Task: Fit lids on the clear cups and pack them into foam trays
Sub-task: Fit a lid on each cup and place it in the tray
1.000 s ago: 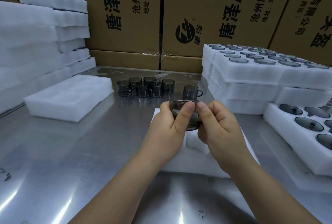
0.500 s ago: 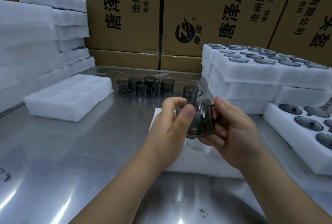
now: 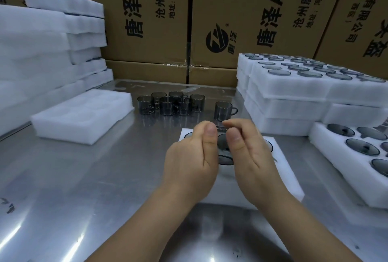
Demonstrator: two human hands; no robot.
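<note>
Held: cup, low over tray on bench, seemingly to seat it in a pocket.
Left grip: curled round cup.
Right grip: curled round the other side, steadying it.

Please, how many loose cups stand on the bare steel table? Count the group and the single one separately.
Cups in the group: 6
Cup standing alone: 1
Total: 7
</note>
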